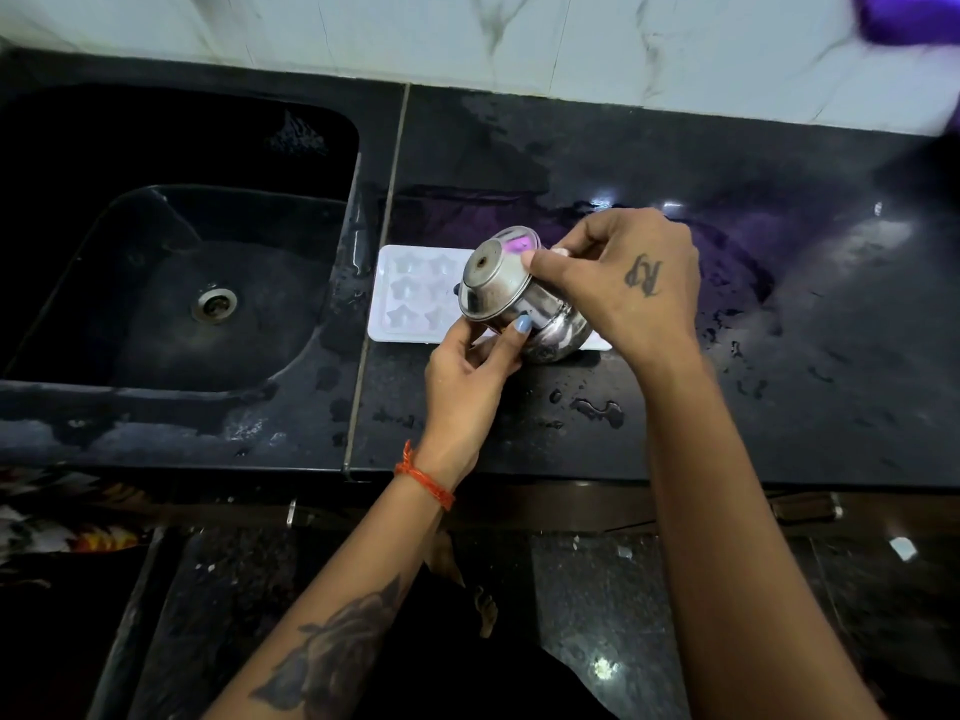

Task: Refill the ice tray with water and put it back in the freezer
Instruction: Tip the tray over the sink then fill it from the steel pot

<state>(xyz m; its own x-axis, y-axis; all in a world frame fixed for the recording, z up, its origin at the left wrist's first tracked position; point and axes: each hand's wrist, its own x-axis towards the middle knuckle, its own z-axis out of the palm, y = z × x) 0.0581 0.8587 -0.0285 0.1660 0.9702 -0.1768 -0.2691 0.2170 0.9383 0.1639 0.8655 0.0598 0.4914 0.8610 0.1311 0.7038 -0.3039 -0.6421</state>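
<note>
A white ice tray [410, 291] with star-shaped cells lies on the black counter just right of the sink. Above its right half I hold a small round steel pot [501, 293] tipped on its side, its mouth facing left toward the tray. My left hand [467, 376] grips the pot from below, thumb on its belly. My right hand [618, 288] holds it from the right, fingers curled at the rim. The tray's right part is hidden behind the pot and my hands.
A deep black sink [171, 283] with a metal drain [214, 304] sits at the left. The wet black counter [779, 330] carries water puddles [597, 410] near its front edge. White marble-look tiles [467, 39] back the counter. A purple object [904, 18] shows at the top right.
</note>
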